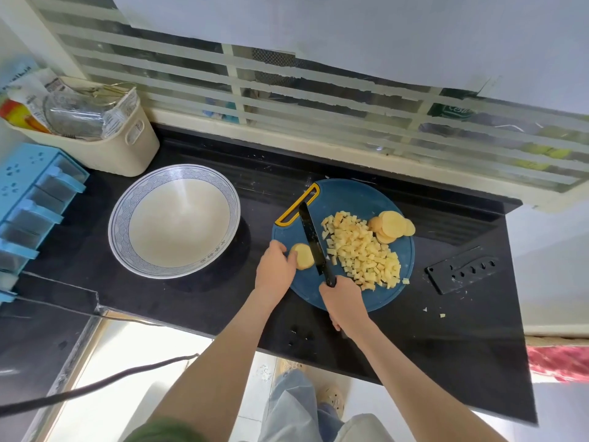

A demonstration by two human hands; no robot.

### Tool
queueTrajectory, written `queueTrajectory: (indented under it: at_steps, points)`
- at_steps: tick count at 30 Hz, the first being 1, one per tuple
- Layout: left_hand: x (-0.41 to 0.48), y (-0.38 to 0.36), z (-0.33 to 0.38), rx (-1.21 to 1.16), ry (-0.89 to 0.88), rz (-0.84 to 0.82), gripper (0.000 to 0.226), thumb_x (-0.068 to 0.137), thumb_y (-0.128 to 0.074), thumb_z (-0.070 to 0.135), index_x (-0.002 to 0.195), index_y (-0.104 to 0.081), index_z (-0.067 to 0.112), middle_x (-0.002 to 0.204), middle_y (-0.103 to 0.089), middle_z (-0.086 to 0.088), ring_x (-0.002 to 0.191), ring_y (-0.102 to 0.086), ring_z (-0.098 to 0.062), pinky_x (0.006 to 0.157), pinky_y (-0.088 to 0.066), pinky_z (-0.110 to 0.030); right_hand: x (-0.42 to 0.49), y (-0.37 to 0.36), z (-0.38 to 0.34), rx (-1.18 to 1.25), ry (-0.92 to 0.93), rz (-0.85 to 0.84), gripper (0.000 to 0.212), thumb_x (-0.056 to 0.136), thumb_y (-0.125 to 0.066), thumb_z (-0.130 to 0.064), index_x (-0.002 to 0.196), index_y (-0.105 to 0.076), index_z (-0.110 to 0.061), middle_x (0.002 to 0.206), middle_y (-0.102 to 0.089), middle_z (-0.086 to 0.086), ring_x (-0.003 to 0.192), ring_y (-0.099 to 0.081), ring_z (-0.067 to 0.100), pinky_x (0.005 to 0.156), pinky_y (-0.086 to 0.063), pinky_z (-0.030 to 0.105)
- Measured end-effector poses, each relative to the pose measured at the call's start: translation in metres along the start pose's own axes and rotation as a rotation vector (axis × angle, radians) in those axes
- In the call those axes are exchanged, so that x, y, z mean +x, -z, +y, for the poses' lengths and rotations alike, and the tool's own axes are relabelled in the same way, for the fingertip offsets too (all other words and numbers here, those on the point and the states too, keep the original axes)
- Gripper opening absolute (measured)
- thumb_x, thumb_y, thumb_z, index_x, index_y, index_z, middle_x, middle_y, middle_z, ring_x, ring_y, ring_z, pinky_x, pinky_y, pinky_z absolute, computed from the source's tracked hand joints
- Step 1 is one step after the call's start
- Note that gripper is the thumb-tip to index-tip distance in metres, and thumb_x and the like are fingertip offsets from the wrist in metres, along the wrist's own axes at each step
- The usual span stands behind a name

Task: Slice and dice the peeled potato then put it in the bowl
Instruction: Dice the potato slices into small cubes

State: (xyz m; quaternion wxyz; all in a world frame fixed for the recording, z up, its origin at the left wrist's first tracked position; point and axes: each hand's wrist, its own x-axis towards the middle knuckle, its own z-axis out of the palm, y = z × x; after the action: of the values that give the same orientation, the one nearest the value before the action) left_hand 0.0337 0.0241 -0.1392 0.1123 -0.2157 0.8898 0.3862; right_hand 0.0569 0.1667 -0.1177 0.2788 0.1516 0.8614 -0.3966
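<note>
Potato stub [302, 256] is sitting at the near left of the blue cutting board [350, 199], the left hand [275, 266] pinching it with curled fingers while the right hand [342, 303] is gripping the handle of the black knife [314, 242]; the blade is lying just beside the stub and close to those fingertips, and I am judging a slip on so small a piece the likeliest trouble, the edge nicking a finger or the stub rolling off the board; diced cubes [363, 250] are heaping mid-board and round slices [390, 226] are overlapping at its far right, not yet diced; stray bits [441, 315] are lying on the black counter [223, 298], and more could be scattering when the pile is being moved; the bowl [173, 220] is standing left of the board, apart from it, no potato in it yet; a black sheath [462, 272] on the right, and a cream basket [121, 148] and blue drawers [28, 199] beyond the bowl, are keeping off the path between board and bowl.
</note>
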Motion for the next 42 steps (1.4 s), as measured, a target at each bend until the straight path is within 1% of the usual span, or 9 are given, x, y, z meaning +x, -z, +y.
queueTrajectory:
  at_steps: [2, 5, 8, 13, 19, 24, 27, 30, 42]
  points:
    - [0.004, 0.001, 0.007, -0.019, 0.093, -0.044, 0.024, 0.098, -0.049, 0.034, 0.101, -0.05, 0.01, 0.093, -0.057, -0.004, 0.087, -0.056, -0.02, 0.07, -0.042, -0.031, -0.001, -0.005, -0.002, 0.013, -0.007, 0.016, 0.024, 0.092, -0.047, -0.02, 0.069, -0.044, -0.016, 0.06, -0.047, 0.002, 0.048, -0.047, 0.017, 0.05, -0.044, 0.036]
    - [0.011, 0.002, 0.012, 0.03, 0.135, -0.122, 0.025, 0.097, -0.048, 0.031, 0.102, -0.057, 0.009, 0.093, -0.057, -0.005, 0.088, -0.056, -0.021, 0.069, -0.038, -0.029, -0.001, -0.01, -0.002, -0.001, -0.018, 0.028, 0.023, 0.093, -0.046, -0.019, 0.07, -0.044, -0.016, 0.063, -0.049, 0.003, 0.051, -0.05, 0.019, 0.054, -0.049, 0.039]
    - [0.016, 0.004, 0.014, 0.06, 0.145, -0.188, 0.026, 0.097, -0.047, 0.029, 0.102, -0.059, 0.006, 0.097, -0.064, -0.01, 0.093, -0.06, -0.025, 0.071, -0.04, -0.029, -0.001, -0.015, 0.0, -0.044, -0.03, 0.043, 0.018, 0.092, -0.047, -0.018, 0.075, -0.047, -0.012, 0.072, -0.054, 0.005, 0.065, -0.058, 0.026, 0.06, -0.051, 0.038]
    - [0.023, 0.011, 0.016, 0.109, 0.141, -0.273, 0.022, 0.099, -0.046, 0.027, 0.093, -0.056, 0.009, 0.088, -0.064, -0.007, 0.083, -0.057, -0.019, 0.071, -0.04, -0.027, 0.003, -0.02, 0.002, -0.08, -0.073, 0.069, 0.011, 0.094, -0.048, -0.018, 0.087, -0.049, -0.009, 0.084, -0.057, 0.007, 0.08, -0.063, 0.027, 0.063, -0.051, 0.034]
    - [0.02, 0.017, 0.017, 0.104, 0.135, -0.304, 0.028, 0.1, -0.045, 0.028, 0.105, -0.06, 0.006, 0.095, -0.07, -0.009, 0.082, -0.057, -0.018, 0.073, -0.04, -0.026, 0.009, -0.025, -0.004, -0.055, -0.063, 0.088, 0.017, 0.094, -0.048, -0.018, 0.087, -0.053, -0.004, 0.084, -0.059, 0.011, 0.08, -0.064, 0.031, 0.061, -0.047, 0.033]
    - [0.021, 0.017, 0.017, 0.09, 0.157, -0.302, 0.029, 0.1, -0.046, 0.03, 0.107, -0.061, 0.007, 0.091, -0.07, -0.007, 0.075, -0.054, -0.012, 0.073, -0.042, -0.026, 0.0, -0.03, -0.005, -0.027, -0.029, 0.103, 0.02, 0.095, -0.046, -0.017, 0.089, -0.056, -0.001, 0.09, -0.061, 0.012, 0.081, -0.059, 0.025, 0.064, -0.04, 0.031]
    - [0.02, 0.018, 0.019, 0.096, 0.161, -0.31, 0.029, 0.1, -0.046, 0.029, 0.108, -0.061, 0.006, 0.093, -0.071, -0.008, 0.083, -0.059, -0.016, 0.075, -0.043, -0.028, -0.007, -0.028, -0.001, -0.013, -0.042, 0.107, 0.018, 0.095, -0.046, -0.017, 0.088, -0.056, -0.004, 0.086, -0.06, 0.009, 0.075, -0.057, 0.02, 0.061, -0.041, 0.03]
    - [0.018, 0.02, 0.021, 0.089, 0.163, -0.308, 0.028, 0.1, -0.046, 0.028, 0.108, -0.061, 0.006, 0.096, -0.072, -0.01, 0.094, -0.064, -0.02, 0.075, -0.043, -0.028, -0.008, -0.026, -0.003, -0.03, -0.012, 0.11, 0.019, 0.095, -0.046, -0.017, 0.091, -0.058, -0.003, 0.088, -0.061, 0.009, 0.079, -0.059, 0.023, 0.063, -0.043, 0.031]
    - [0.019, 0.02, 0.022, 0.107, 0.16, -0.317, 0.029, 0.1, -0.045, 0.027, 0.112, -0.061, 0.005, 0.098, -0.071, -0.011, 0.097, -0.064, -0.023, 0.077, -0.044, -0.029, -0.005, -0.025, -0.011, -0.139, -0.056, 0.079, 0.016, 0.095, -0.047, -0.018, 0.094, -0.056, -0.004, 0.086, -0.057, 0.007, 0.082, -0.059, 0.024, 0.067, -0.047, 0.033]
